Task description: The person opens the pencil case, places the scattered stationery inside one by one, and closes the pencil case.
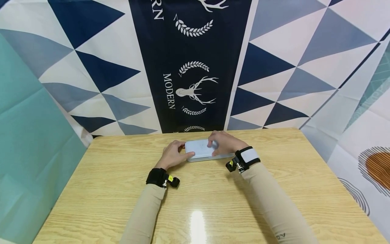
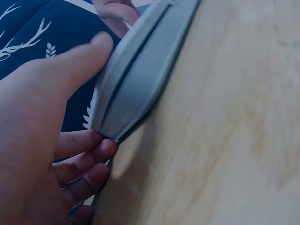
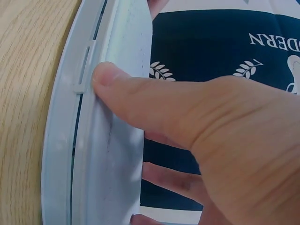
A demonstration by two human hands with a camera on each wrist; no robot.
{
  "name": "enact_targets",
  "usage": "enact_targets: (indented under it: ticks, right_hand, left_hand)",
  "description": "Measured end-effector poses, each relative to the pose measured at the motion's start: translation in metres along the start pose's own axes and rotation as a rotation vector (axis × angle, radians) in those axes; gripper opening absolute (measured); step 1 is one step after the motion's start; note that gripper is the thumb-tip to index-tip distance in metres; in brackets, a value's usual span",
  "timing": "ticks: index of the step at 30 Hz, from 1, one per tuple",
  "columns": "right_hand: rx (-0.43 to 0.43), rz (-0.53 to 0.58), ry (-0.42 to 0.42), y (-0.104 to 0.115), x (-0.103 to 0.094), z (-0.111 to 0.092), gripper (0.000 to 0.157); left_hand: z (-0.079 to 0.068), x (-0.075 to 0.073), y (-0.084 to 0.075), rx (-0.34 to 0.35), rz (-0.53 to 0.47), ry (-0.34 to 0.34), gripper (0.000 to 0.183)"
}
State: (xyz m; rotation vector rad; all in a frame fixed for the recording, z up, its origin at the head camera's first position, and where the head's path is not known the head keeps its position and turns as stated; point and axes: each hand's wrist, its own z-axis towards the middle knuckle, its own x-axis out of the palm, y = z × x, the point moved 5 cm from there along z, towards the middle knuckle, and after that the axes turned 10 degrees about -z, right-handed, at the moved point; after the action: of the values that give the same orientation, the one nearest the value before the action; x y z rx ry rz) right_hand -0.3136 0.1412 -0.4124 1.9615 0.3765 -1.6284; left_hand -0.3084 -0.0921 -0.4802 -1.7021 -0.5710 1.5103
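Note:
A flat, pale blue plastic case point(image 1: 199, 148) with a lid lies lengthwise near the table's back edge. My left hand point(image 1: 173, 156) holds its left end, thumb along the lid's front edge; in the left wrist view the fingers curl against the end corner of the case point(image 2: 136, 89). From above, my right hand point(image 1: 226, 143) grips the lid toward the right. Its thumb point(image 3: 110, 77) presses on the lid's front edge beside a small clasp point(image 3: 84, 70). A narrow seam runs between lid and base. The inside of the case is hidden.
The wooden table point(image 1: 122, 189) reaches back to a patterned cloth point(image 1: 195, 67) hanging close behind the case. A teal sheet point(image 1: 36, 135) hangs on the left and a white printed sheet point(image 1: 359, 135) on the right. Both wrists wear black straps with small cameras.

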Motion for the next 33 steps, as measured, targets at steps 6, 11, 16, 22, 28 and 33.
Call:
enact_targets:
  ticks: [6, 11, 16, 22, 28, 33]
  right_hand:
    - [0.014, -0.001, 0.018, -0.001, -0.002, -0.001, 0.025]
    - [0.003, -0.004, 0.0, -0.003, 0.0, -0.002, 0.025]
    - [0.002, -0.018, -0.014, -0.009, 0.002, -0.004, 0.026]
    - [0.002, -0.036, -0.014, -0.007, 0.002, -0.005, 0.025]
    - [0.013, -0.05, 0.002, -0.005, 0.005, -0.004, 0.024]
    - [-0.033, -0.084, -0.045, -0.027, 0.019, 0.003, 0.026]
  left_hand:
    - [0.0, 0.0, -0.003, 0.001, -0.022, -0.015, 0.066]
    - [0.0, 0.0, -0.004, -0.002, -0.033, -0.017, 0.066]
    - [0.0, 0.001, -0.004, 0.0, -0.033, -0.007, 0.068]
    - [0.001, -0.001, -0.003, -0.002, -0.058, -0.017, 0.074]
    - [-0.002, -0.001, 0.0, -0.018, -0.078, -0.031, 0.074]
    - [-0.001, 0.002, -0.001, -0.015, -0.08, -0.021, 0.076]
